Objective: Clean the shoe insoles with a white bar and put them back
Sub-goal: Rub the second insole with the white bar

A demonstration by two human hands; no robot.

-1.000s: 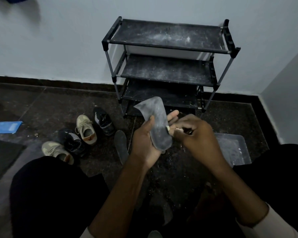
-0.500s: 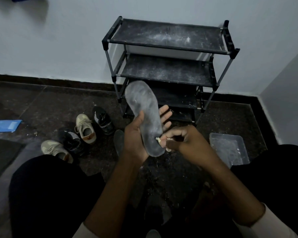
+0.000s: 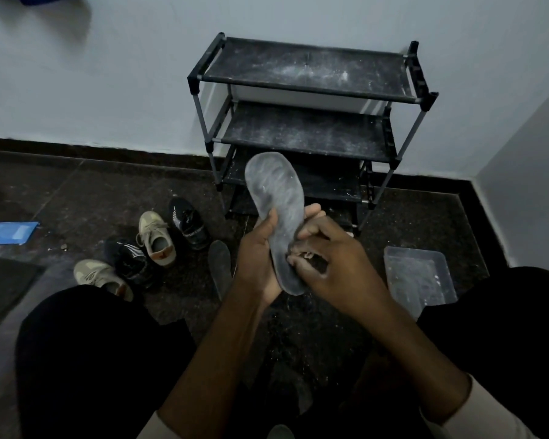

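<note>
Four shoes at nine o'clock: two beige shoes (image 3: 156,240), two black shoes (image 3: 189,223); two insoles, held insole (image 3: 276,191) centre, floor insole (image 3: 220,268) seven o'clock; one white bar (image 3: 306,255); one rack (image 3: 305,134) at twelve; one tray (image 3: 391,252) at four.

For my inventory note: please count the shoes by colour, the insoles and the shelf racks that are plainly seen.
Beige shoes: 2
Black shoes: 2
Insoles: 2
Shelf rack: 1
Total: 7
</note>
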